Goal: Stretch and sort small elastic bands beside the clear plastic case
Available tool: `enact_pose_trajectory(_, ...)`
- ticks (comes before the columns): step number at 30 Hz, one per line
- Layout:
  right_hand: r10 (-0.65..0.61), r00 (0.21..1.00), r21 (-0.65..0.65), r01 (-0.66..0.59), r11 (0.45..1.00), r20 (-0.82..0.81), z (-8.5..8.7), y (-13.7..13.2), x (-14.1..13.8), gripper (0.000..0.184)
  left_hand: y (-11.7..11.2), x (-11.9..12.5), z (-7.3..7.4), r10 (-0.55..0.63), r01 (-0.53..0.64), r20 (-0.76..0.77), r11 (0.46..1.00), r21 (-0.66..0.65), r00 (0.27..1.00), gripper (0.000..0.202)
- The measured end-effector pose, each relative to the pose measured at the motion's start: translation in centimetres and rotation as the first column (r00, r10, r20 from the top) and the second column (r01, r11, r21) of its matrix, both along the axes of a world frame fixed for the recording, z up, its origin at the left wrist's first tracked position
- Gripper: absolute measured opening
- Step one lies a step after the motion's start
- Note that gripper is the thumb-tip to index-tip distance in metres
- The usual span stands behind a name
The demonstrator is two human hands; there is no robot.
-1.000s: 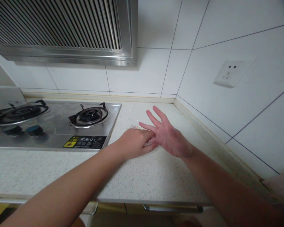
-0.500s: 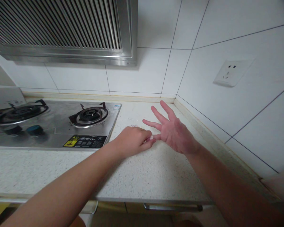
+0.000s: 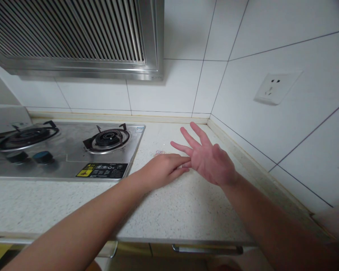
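Note:
My left hand [image 3: 165,170] reaches over the counter, its thumb and fingers closed around the little finger of my right hand [image 3: 210,160]. Whether something small is pinched there as well is hidden by the fingers. The right hand has its palm turned up toward me. Its other three fingers are spread and stretched out, while the thumb lies folded near the palm. Just behind the left hand, several thin loops in reddish and pale colours, like small rubber bands [image 3: 159,153], lie on the speckled white countertop [image 3: 186,214].
To the left, a steel gas stove [image 3: 67,165] is set in the counter, with a burner [image 3: 110,138] near my left forearm. A range hood [image 3: 152,67] hangs above it. White tiled walls meet at the back right, with a power socket [image 3: 278,88] on the right one.
My left fingers have moved slightly right along the little finger, closer to the right palm, and straightened somewhat. More of the loops behind the hand shows. The right hand is nearly still.

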State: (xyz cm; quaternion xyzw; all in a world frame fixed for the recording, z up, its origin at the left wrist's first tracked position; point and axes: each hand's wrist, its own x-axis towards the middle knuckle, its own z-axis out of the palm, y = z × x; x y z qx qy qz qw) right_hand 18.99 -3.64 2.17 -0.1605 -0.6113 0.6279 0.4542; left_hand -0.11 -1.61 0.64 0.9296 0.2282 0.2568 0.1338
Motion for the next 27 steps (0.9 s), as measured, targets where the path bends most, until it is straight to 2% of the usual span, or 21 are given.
enact_pose_trajectory(11, -0.038, 0.999, -0.043, 0.037, 0.998, -0.02, -0.2, 1.2, 0.8, 0.074, 0.3, 0.0, -0.7, 0.004, 0.0, 0.2, 1.0, -0.019, 0.98, 0.032)
enact_pose_trajectory(23, -0.079, 0.997, -0.093, 0.077, 0.993, -0.016, -0.2, 1.6, 0.7, 0.078, 0.1, 0.3, -1.1, -0.009, -0.012, 0.255, 0.997, 0.078, 0.967, 0.031)
enact_pose_trajectory(27, -0.107, 0.994, -0.079, 0.106, 0.991, -0.011, 0.1, 1.6, 1.4, 0.073, 0.2, 0.1, -1.1, 0.022, -0.039, 0.314, 0.998, 0.047, 0.949, 0.025)
